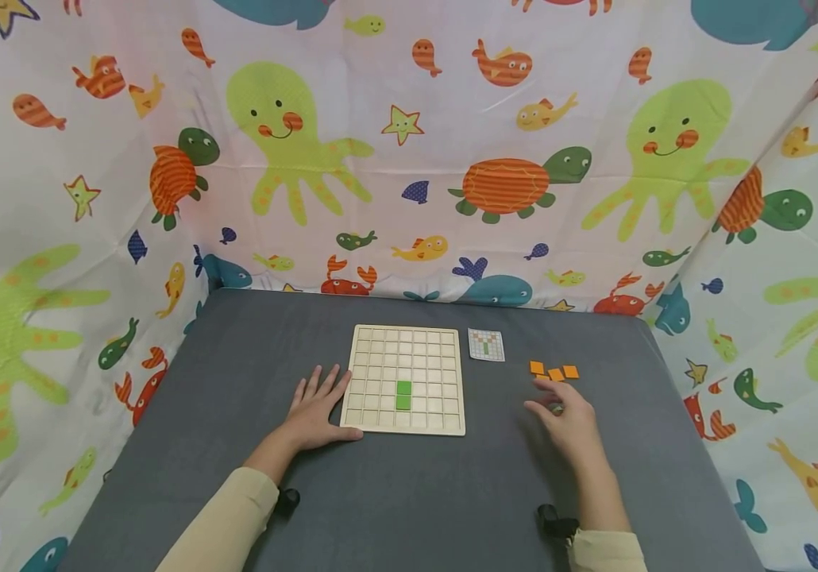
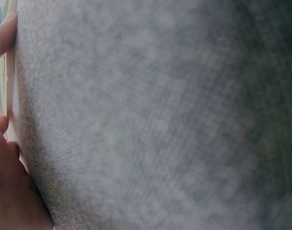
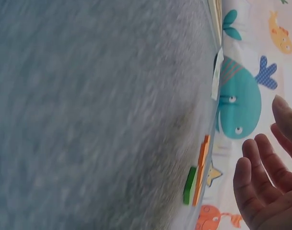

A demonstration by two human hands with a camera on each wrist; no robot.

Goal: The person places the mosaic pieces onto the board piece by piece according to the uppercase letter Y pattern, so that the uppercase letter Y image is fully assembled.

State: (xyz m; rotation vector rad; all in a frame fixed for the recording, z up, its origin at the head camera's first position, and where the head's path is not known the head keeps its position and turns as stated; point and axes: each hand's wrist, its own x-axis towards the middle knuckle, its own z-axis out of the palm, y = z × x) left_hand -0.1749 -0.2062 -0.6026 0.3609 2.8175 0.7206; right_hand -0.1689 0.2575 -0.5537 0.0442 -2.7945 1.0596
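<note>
A pale wooden grid board (image 1: 437,361) lies on the grey table, with two green square tiles (image 1: 403,396) one above the other in its cells. My left hand (image 1: 310,417) is spread flat at the board's left side, fingertips and thumb right at its edge. Off to the right, my right hand (image 1: 570,421) hovers with loosely bent fingers, thumb and index apart and nothing between them. Under it a green tile (image 3: 190,186) rests on the table, mostly hidden by the hand in the head view. Several orange square tiles (image 1: 570,372) lie just beyond its fingertips.
A small printed card (image 1: 486,345) with a coloured grid pattern lies between the board and the orange tiles. The grey tabletop (image 1: 409,500) is enclosed at the back and sides by a sea-animal curtain (image 1: 380,206). Dark straps with cameras sit on both wrists.
</note>
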